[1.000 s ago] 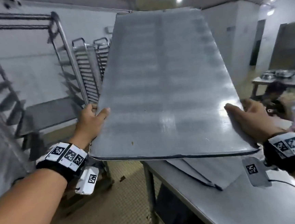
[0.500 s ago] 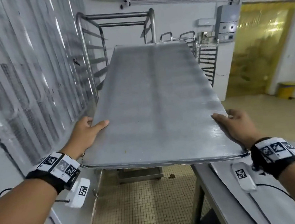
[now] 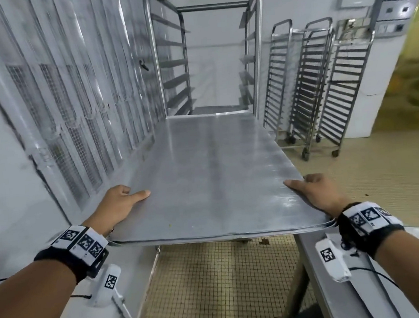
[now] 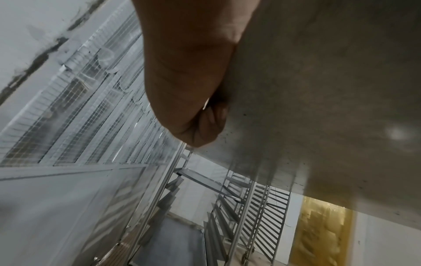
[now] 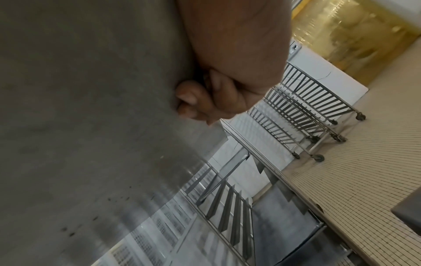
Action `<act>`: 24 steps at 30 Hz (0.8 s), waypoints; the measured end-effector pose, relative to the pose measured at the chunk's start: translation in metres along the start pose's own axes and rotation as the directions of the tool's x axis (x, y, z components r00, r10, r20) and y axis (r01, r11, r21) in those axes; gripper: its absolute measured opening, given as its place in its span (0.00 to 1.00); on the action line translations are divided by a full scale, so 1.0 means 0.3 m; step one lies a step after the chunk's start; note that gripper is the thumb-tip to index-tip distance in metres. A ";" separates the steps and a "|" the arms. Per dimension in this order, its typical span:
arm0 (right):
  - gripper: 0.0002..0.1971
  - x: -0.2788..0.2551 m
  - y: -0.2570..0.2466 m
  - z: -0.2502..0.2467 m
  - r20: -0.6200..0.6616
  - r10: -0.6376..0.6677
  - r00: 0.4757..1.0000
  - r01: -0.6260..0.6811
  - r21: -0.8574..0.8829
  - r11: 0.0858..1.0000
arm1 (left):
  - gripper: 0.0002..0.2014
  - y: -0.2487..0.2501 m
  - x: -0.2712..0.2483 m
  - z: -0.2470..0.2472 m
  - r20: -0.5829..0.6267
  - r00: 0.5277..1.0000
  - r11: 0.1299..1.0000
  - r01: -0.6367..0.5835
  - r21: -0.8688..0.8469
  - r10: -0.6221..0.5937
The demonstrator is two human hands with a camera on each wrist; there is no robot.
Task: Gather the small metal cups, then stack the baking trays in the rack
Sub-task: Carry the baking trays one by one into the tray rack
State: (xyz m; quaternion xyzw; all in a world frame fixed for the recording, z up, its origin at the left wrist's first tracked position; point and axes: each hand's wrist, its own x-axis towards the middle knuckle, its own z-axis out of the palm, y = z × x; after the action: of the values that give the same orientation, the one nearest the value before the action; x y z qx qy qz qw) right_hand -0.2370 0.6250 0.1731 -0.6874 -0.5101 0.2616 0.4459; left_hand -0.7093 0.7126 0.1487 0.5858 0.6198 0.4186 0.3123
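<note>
I carry a long flat metal baking tray [image 3: 212, 173], level, with its far end pointing at the tall steel rack [image 3: 206, 47] ahead. My left hand [image 3: 122, 200] grips the tray's near left edge, thumb on top and fingers curled beneath [image 4: 205, 117]. My right hand [image 3: 310, 190] grips the near right edge the same way, fingers tucked under the tray's underside [image 5: 91, 90]. The tray's underside [image 4: 318, 81] fills much of both wrist views. A tray lies on a low rung inside the rack [image 3: 218, 108]. No small metal cups are in view.
A mesh-panelled wall [image 3: 73, 115] runs close along the left. Three narrower wheeled racks [image 3: 316, 86] stand at the right against the wall. A steel table edge [image 3: 322, 270] is at the lower right. Tiled floor [image 3: 222, 284] lies below, and a yellow strip curtain [image 3: 409, 85] hangs at far right.
The view has swung left from the table to face the rack. The tray has come down from a steep tilt to level, still held in both hands.
</note>
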 end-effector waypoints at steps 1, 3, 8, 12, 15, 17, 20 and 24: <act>0.25 0.015 0.001 0.013 -0.004 -0.001 1.000 0.001 -0.012 1.000 | 0.17 -0.014 0.022 0.005 -0.001 1.000 1.000 0.005 -0.002 -0.005; 0.25 0.055 0.000 0.048 0.001 0.017 1.000 -0.017 -0.026 1.000 | 0.19 -0.035 0.074 0.016 0.007 1.000 1.000 0.012 -0.002 -0.012; 0.23 0.173 -0.016 0.126 -0.012 0.050 0.999 -0.050 -0.043 0.998 | 0.19 -0.048 0.245 0.030 0.042 0.999 0.999 -0.011 0.050 0.009; 0.22 0.270 -0.036 0.201 -0.007 0.059 0.998 -0.059 -0.069 0.996 | 0.20 -0.092 0.421 0.030 0.071 0.997 1.000 -0.017 0.016 0.016; 0.25 0.359 -0.038 0.265 -0.033 0.080 0.996 -0.083 -0.108 0.991 | 0.20 -0.094 0.535 0.036 0.071 0.997 1.000 -0.029 0.013 0.028; 0.26 0.403 -0.040 0.307 -0.040 0.101 0.994 -0.105 -0.131 0.986 | 0.20 -0.096 0.607 0.040 0.088 0.995 0.999 -0.037 0.009 0.036; 0.28 0.453 -0.043 0.351 -0.042 0.137 0.990 -0.142 -0.179 0.974 | 0.19 -0.122 0.675 0.069 0.115 0.993 1.000 -0.029 0.001 0.029; 0.28 0.522 -0.015 0.393 -0.039 0.156 0.987 -0.160 -0.215 0.963 | 0.15 -0.176 0.730 0.128 0.097 0.995 1.000 -0.008 -0.018 0.009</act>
State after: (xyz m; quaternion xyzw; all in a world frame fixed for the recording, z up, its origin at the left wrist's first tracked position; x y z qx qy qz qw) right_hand -0.2813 0.8125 0.1370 -0.7733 -0.4744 0.2315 0.3512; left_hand -0.7263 0.9366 0.1072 0.6052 0.5976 0.3966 0.3455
